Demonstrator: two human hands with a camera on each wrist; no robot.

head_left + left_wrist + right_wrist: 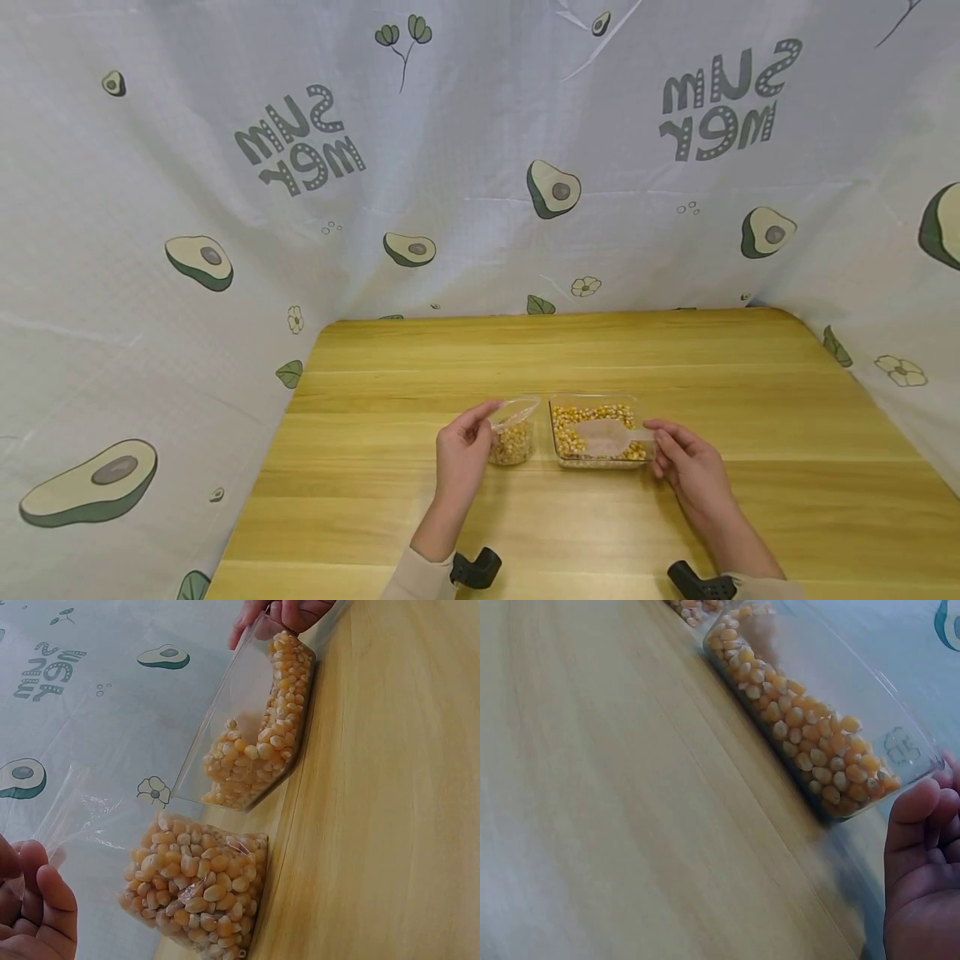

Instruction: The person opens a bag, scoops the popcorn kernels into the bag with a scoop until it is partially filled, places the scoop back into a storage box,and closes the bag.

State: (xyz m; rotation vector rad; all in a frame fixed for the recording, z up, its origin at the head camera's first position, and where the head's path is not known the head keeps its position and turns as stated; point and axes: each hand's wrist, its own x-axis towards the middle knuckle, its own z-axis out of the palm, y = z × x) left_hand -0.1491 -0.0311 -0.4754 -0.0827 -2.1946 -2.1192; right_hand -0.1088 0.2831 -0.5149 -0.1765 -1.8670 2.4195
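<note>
My left hand (pixel 461 457) pinches the top edge of a clear plastic bag (pixel 196 881), which stands on the table with corn kernels in its lower part. Its mouth gapes at the top in the head view. To the right is a clear rectangular container (pixel 600 464), partly filled with yellow corn kernels (pixel 810 739). With thumb and fingers, my right hand (pixel 696 479) holds the handle of a pale translucent scoop (pixel 600 437) at the container's right side. The scoop's blade lies down among the kernels, its front partly hidden by them in the left wrist view.
Bag and container stand side by side on a wooden table (pixel 420 358), a small gap between them. A white curtain (pixel 465 183) printed with avocados and lettering hangs behind the table and along both sides. Black wrist mounts (pixel 476 569) sit at both sleeves.
</note>
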